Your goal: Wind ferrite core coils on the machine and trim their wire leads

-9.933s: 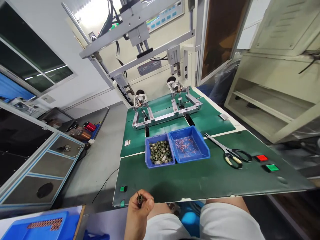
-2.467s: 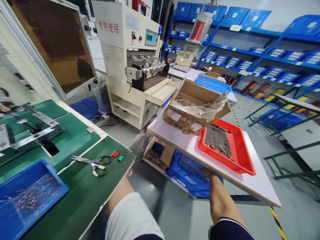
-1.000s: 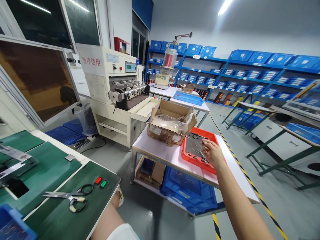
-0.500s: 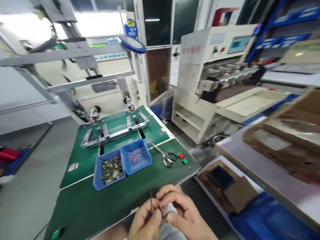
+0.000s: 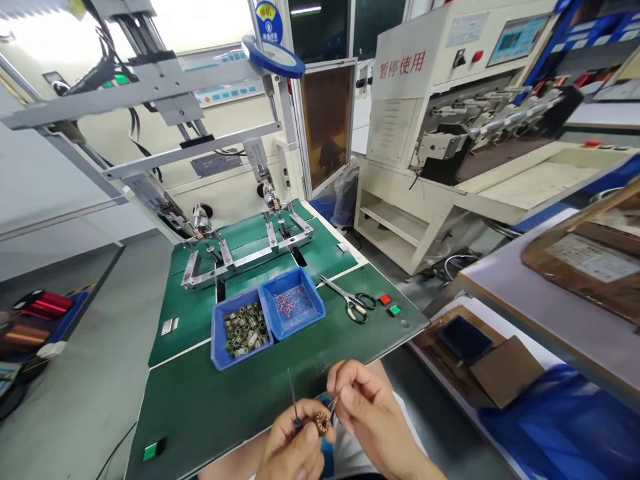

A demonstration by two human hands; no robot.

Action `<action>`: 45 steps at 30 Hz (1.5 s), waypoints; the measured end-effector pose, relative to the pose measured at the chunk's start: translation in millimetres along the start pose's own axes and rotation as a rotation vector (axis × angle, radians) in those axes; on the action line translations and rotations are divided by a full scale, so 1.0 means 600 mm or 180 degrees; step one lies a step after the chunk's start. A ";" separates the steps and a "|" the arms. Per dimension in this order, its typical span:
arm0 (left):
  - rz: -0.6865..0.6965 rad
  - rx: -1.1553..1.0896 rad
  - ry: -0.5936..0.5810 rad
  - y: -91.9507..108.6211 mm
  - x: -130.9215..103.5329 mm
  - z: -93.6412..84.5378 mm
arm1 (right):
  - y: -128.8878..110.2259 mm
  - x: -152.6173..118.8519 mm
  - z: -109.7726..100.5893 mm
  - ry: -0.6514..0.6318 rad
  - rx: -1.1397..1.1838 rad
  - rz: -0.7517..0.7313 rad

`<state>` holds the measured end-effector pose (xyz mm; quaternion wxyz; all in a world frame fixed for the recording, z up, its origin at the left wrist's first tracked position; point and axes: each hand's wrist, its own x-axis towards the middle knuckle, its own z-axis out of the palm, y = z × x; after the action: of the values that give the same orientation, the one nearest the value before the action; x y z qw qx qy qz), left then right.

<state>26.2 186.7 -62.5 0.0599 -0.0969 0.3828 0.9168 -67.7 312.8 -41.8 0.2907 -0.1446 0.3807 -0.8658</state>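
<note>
Near the front edge of the green table, my left hand (image 5: 295,445) is closed around a small round core wound with copper wire (image 5: 321,422). A thin pointed tool (image 5: 292,393) also stands up from the left fingers, its tip upward. Just right of the core, my right hand (image 5: 370,413) pinches thin copper wire ends (image 5: 334,403) that run from the core. Beyond the hands are a blue bin (image 5: 216,343) holding many small metal cores and a second blue bin (image 5: 295,325) with scattered wire bits.
Scissors (image 5: 353,303) lie right of the bins, near a red button (image 5: 385,300) and a green button (image 5: 395,311). A metal fixture (image 5: 250,259) stands behind the bins. Another green button (image 5: 150,451) is at the front left. A cardboard box (image 5: 507,370) sits lower right.
My right hand has moved slightly away from my left hand and now pinches the wire ends. The wound core shows more plainly. The view has shifted, with the bins further right and higher.
</note>
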 end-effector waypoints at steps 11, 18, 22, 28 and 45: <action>0.0203 -0.0257 0.0399 -0.007 -0.003 -0.020 | 0.001 -0.008 -0.017 0.0400 -0.1023 -0.0238; 0.0355 0.0151 0.0879 -0.006 -0.012 -0.003 | 0.010 -0.023 0.004 -0.0165 -0.1817 -0.0309; 0.0725 0.0461 0.1320 -0.009 -0.012 0.014 | 0.002 -0.018 0.000 -0.0270 -0.1708 -0.0128; 0.0939 0.1569 0.1639 -0.016 -0.010 0.011 | -0.010 -0.006 0.003 -0.0265 -0.1213 0.0030; 0.2490 0.2862 0.2147 -0.033 -0.002 0.026 | 0.000 -0.020 -0.004 -0.0341 -0.2694 -0.0183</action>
<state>29.3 211.6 -65.4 -0.3637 -0.1975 0.7309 0.5426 -59.2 321.6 -43.6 0.2008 -0.3065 0.6826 -0.6323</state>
